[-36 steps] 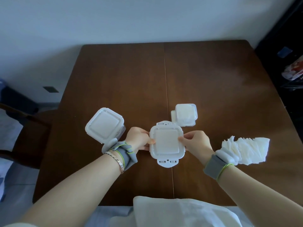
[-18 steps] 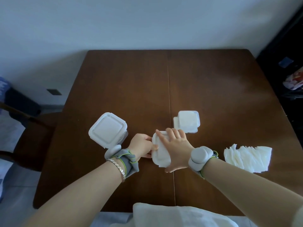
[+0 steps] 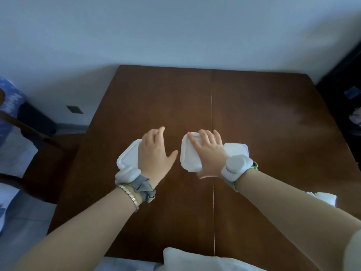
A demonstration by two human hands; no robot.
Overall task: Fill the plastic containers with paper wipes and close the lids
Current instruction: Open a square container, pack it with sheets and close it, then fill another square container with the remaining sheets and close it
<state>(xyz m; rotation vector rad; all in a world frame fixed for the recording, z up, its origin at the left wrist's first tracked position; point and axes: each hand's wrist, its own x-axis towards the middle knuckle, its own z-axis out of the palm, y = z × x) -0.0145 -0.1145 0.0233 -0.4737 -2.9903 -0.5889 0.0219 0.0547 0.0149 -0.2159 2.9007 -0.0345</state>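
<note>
Three white plastic containers with lids stand on the brown table [image 3: 263,118]. My right hand [image 3: 208,154] lies flat, fingers spread, on the lid of the middle container [image 3: 187,159]. My left hand [image 3: 154,153] is open with spread fingers, just left of it and covering the right edge of the larger left container [image 3: 128,158], whose lid is on. A smaller lidded container [image 3: 237,151] sits behind my right wrist. The stack of white paper wipes [image 3: 324,198] shows only as a corner past my right forearm.
A wooden chair [image 3: 33,133] stands off the table's left side. White cloth [image 3: 195,259] lies at the near edge. Dark furniture [image 3: 347,90] is close to the right edge. The far half of the table is bare wood.
My left hand has let go of the middle container and moved left, over the edge of the left container. My right hand still lies flat on the middle lid. The view has shifted.
</note>
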